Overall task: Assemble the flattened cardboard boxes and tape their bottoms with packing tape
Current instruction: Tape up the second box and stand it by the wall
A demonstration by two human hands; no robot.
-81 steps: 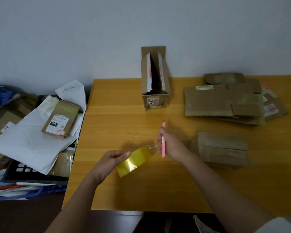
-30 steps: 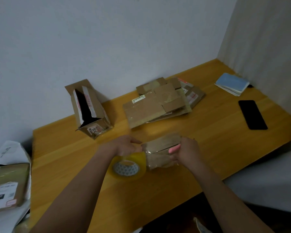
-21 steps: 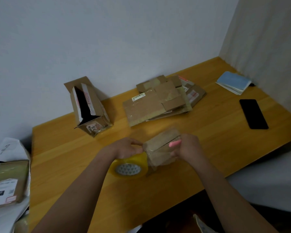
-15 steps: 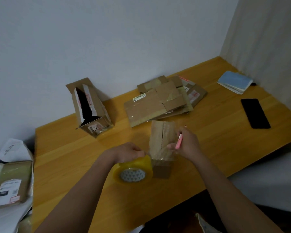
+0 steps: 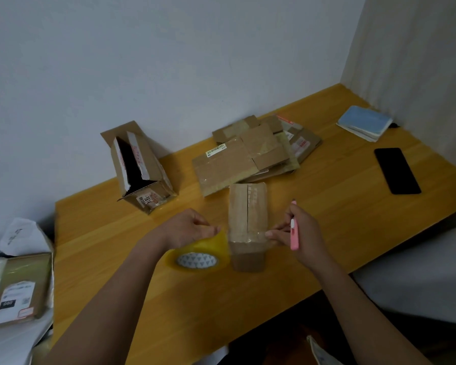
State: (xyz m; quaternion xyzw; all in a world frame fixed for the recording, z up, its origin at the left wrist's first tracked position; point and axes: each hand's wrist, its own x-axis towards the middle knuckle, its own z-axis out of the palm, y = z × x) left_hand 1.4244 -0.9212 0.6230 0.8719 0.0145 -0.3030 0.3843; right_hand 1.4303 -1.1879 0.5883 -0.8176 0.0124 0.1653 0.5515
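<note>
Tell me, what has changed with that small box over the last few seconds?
The small box went from lying flat to standing with its flap seam up. The left hand brought the tape roll beside it; the right hand still holds the pink cutter. The open box and flat stack stayed.

There is only one camera, worn on the person's head, so no second view shares anything with it. It looks forward and down at the wooden table (image 5: 327,212), tilted a bit. The table's near edge is close below; its far edge meets the wall.
</note>
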